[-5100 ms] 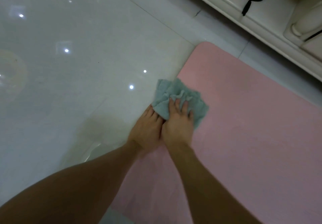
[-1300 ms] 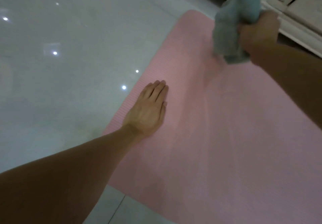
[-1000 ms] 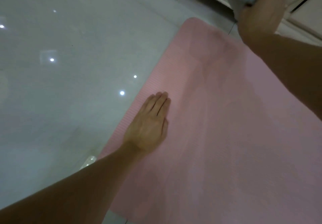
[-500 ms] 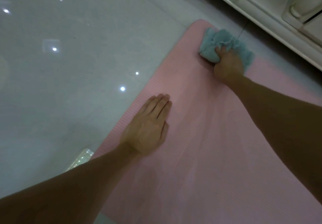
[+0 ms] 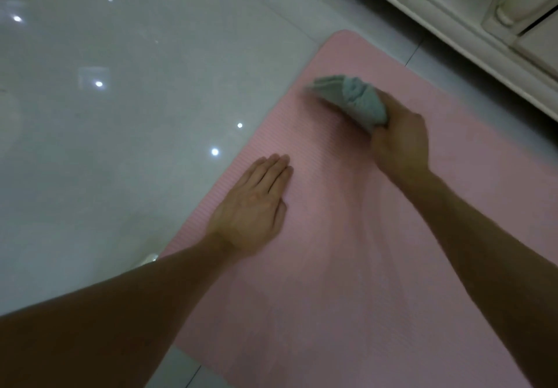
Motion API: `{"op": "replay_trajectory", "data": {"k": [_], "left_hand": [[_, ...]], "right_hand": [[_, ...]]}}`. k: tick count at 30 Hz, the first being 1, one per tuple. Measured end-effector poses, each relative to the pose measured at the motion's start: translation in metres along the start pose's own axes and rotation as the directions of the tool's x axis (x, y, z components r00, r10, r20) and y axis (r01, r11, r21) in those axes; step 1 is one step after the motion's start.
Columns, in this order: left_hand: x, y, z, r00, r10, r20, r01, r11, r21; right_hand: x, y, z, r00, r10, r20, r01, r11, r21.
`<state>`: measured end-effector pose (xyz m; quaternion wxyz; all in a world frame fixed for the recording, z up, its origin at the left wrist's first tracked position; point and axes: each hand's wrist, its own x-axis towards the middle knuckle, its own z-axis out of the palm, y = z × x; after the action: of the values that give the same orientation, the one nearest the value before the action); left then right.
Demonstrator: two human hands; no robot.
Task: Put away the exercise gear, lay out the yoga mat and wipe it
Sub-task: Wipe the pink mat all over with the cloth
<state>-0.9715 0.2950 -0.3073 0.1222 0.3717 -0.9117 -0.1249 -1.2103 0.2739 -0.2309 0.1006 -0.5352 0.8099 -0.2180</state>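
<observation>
- right hand [image 5: 398, 143] grips the bunched cloth [image 5: 353, 101], which sticks out ahead-left of my knuckles, near the mat's [image 5: 332, 267] far corner
- left hand [image 5: 250, 206] flat on the mat's left edge, fingers straight, nearer me
- mat's length runs back toward me; I'd drag the cloth that way

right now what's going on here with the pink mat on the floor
A person is wiping a pink yoga mat laid flat on a glossy tiled floor. The right hand grips a bunched teal cloth near the mat's far corner, while the left hand rests flat on the mat by its left edge. A white cabinet stands beyond.
</observation>
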Motion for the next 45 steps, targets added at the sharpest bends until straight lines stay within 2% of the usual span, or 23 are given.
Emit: {"op": "replay_trajectory", "data": {"k": [2,5,10,12,16,19,21,25,26,28,32,35,36,37,38,40,42,45], "left_hand": [[0.0,0.0,0.0,1.0,0.002,0.005,-0.002,1.0,-0.003],[0.0,0.0,-0.001,1.0,0.003,0.0,-0.003,1.0,-0.003],[0.0,-0.005,0.001,0.998,0.068,0.013,-0.068,0.998,-0.002],[0.0,-0.008,-0.002,0.995,0.094,0.027,-0.093,0.995,-0.041],[-0.001,-0.01,-0.017,0.991,0.128,0.024,-0.124,0.984,-0.127],[-0.027,-0.01,-0.039,1.0,0.014,-0.001,-0.014,0.995,-0.095],[-0.059,-0.007,-0.05,0.997,-0.075,0.018,0.076,0.995,-0.066],[-0.119,-0.008,-0.044,0.99,-0.103,0.094,0.107,0.993,-0.038],[-0.125,-0.011,-0.043,0.988,-0.094,0.118,0.101,0.994,-0.049],[-0.127,-0.017,-0.044,0.986,-0.046,0.158,0.06,0.995,-0.08],[-0.122,-0.023,-0.056,0.971,0.008,0.237,0.01,0.997,-0.073],[-0.121,-0.022,-0.06,0.965,-0.005,0.261,0.026,0.997,-0.076],[-0.119,-0.022,-0.063,0.965,0.0,0.262,0.019,0.997,-0.069],[-0.116,-0.022,-0.067,0.965,0.013,0.261,0.003,0.998,-0.059],[-0.113,-0.022,-0.07,0.966,0.034,0.257,-0.023,0.999,-0.046],[-0.109,-0.024,-0.076,0.962,0.067,0.264,-0.064,0.998,-0.022],[-0.106,-0.024,-0.081,0.965,0.105,0.24,-0.106,0.994,-0.009],[-0.103,-0.027,-0.082,0.968,0.089,0.234,-0.088,0.996,-0.015]], "right_hand": [[0.0,0.0,0.009,0.998,-0.017,0.053,0.02,0.999,-0.04],[-0.042,0.001,0.043,0.973,-0.13,0.19,0.161,0.973,-0.163],[-0.145,-0.023,0.061,0.956,-0.287,0.06,0.293,0.945,-0.144],[-0.169,-0.03,0.064,0.942,-0.324,0.084,0.333,0.932,-0.145],[-0.16,-0.023,0.047,0.913,-0.393,0.11,0.405,0.904,-0.136],[-0.148,-0.01,0.036,0.884,-0.417,0.209,0.442,0.893,-0.089],[-0.145,-0.007,0.035,0.872,-0.42,0.251,0.448,0.892,-0.064],[-0.162,-0.029,0.046,0.955,-0.23,0.189,0.227,0.973,0.034],[-0.173,-0.036,0.049,0.953,-0.233,0.194,0.23,0.972,0.039],[-0.201,-0.045,0.056,0.895,-0.341,0.288,0.35,0.937,0.024],[-0.265,-0.058,0.054,0.673,-0.555,0.489,0.608,0.792,0.062],[-0.292,-0.057,0.041,0.511,-0.654,0.558,0.688,0.7,0.19],[-0.288,-0.055,0.036,0.485,-0.676,0.555,0.671,0.695,0.26],[-0.278,-0.053,0.031,0.493,-0.685,0.536,0.628,0.707,0.326],[-0.264,-0.051,0.026,0.543,-0.677,0.497,0.577,0.731,0.364],[-0.228,-0.055,0.01,0.706,-0.607,0.365,0.496,0.792,0.356],[-0.191,-0.06,-0.006,0.823,-0.518,0.233,0.448,0.845,0.293],[-0.159,-0.066,-0.009,0.895,-0.418,0.155,0.378,0.896,0.233]]}}
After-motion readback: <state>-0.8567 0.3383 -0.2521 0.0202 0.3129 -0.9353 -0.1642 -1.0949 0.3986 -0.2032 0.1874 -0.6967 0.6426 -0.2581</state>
